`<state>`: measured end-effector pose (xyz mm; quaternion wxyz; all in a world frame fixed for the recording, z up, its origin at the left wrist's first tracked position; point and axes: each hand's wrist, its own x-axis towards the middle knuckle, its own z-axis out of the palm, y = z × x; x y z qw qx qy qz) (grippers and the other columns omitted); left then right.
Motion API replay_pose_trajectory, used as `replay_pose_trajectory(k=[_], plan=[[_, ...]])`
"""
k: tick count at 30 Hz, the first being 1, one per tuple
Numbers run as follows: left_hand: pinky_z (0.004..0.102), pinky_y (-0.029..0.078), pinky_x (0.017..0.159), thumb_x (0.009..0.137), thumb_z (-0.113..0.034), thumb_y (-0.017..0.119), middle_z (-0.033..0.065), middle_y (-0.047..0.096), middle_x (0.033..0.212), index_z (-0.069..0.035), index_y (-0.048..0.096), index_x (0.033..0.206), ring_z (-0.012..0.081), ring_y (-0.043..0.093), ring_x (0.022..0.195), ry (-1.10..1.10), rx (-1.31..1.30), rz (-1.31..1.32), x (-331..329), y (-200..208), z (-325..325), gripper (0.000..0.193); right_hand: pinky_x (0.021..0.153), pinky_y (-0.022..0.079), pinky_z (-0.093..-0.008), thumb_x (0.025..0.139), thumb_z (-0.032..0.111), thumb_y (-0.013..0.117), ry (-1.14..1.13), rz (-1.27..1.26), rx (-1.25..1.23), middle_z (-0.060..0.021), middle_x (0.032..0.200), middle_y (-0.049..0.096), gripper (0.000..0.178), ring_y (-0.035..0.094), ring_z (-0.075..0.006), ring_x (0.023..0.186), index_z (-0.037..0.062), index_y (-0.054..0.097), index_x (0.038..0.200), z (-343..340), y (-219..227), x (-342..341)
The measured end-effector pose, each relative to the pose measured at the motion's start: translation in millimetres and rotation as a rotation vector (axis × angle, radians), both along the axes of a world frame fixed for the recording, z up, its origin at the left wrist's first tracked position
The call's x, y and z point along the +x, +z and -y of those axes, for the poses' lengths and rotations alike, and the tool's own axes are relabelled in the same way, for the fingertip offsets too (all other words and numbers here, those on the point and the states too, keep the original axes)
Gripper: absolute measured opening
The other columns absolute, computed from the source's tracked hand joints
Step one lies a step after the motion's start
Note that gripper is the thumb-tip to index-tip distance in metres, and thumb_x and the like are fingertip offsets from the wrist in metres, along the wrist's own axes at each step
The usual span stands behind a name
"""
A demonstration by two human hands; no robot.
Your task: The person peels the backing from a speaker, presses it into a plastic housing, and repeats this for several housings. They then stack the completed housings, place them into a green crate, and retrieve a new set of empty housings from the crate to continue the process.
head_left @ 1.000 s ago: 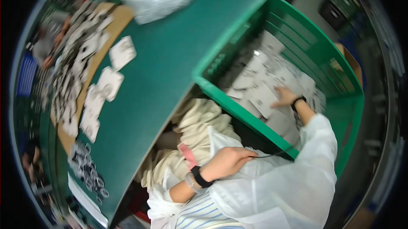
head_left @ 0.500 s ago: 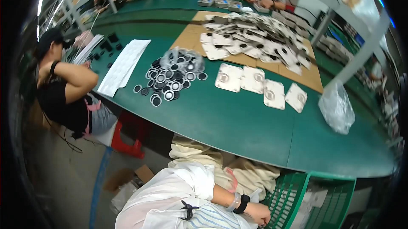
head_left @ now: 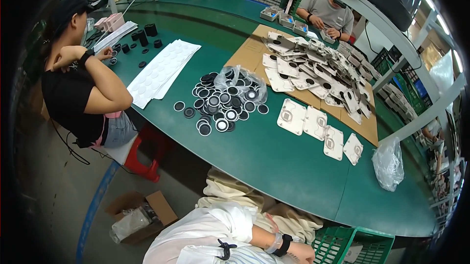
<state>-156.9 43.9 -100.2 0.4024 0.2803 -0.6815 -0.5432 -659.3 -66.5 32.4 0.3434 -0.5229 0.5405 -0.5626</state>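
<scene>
- In the head view, our left hand (head_left: 299, 253) was low, just beside the green slatted crate (head_left: 382, 234); we could not tell whether its fingers were closed on anything or touching the crate.
- Our right hand was out of sight.
- At least one pale plate (head_left: 353, 252) showed inside the crate, while four rounded-square plates (head_left: 291, 117) lay in a row on the green table (head_left: 245, 156).
- We judged the step as plate handling by the crate; any next pick there called for clearing its rim.
</scene>
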Motion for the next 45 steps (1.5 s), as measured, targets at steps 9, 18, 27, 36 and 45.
replay_pose_trajectory(k=[9,18,27,36,45], plan=[[0.0334,0.052,0.082,0.084,-0.022,0.071,0.0179,0.043,0.131,0.000,0.025,0.141,0.0210,0.058,0.104,0.686,0.182,-0.399,90.9,78.7,25.2,0.077,0.105,0.038,-0.0425,0.096,0.018,0.051,0.734,0.158,0.189,-0.0100,0.131,0.053,0.038,0.049,-0.0240,0.122,0.0039,0.048,0.131,101.2,45.0,301.2],[0.0305,0.049,0.090,0.087,-0.007,0.065,0.0188,0.050,0.130,-0.003,0.021,0.146,0.0207,0.058,0.109,1.141,0.054,-0.607,175.6,93.1,8.8,0.073,0.102,0.041,-0.0456,0.096,0.023,0.054,1.197,0.539,0.685,-0.0071,0.136,0.050,0.050,0.047,-0.0250,0.126,0.0067,0.036,0.140,62.1,4.1,558.0],[0.0289,0.049,0.088,0.092,-0.002,0.057,0.0146,0.055,0.122,-0.003,0.021,0.146,0.0177,0.058,0.105,1.238,0.212,-0.509,183.5,81.6,-19.7,0.065,0.103,0.041,-0.0461,0.096,0.025,0.054,1.259,0.509,1.053,-0.0076,0.135,0.049,0.051,0.049,-0.0253,0.125,0.0062,0.036,0.140,61.8,-24.2,581.0],[0.0259,0.047,0.085,0.095,-0.011,0.052,0.0127,0.058,0.114,-0.007,0.025,0.142,0.0158,0.059,0.101,1.349,0.467,-0.685,222.5,92.1,-35.9,0.055,0.100,0.045,-0.0386,0.093,0.017,0.060,1.361,0.407,1.102,-0.0079,0.131,0.053,0.050,0.053,-0.0220,0.120,0.0060,0.038,0.137,62.1,-46.0,577.0],[0.0260,0.048,0.083,0.097,-0.019,0.048,0.0137,0.064,0.105,-0.006,0.037,0.138,0.0193,0.062,0.102,1.545,0.297,-0.344,274.9,80.0,-28.9,0.044,0.094,0.050,-0.0354,0.091,0.017,0.063,1.335,0.200,0.939,-0.0074,0.128,0.055,0.052,0.056,-0.0201,0.116,0.0057,0.038,0.136,61.3,-38.7,574.0]])
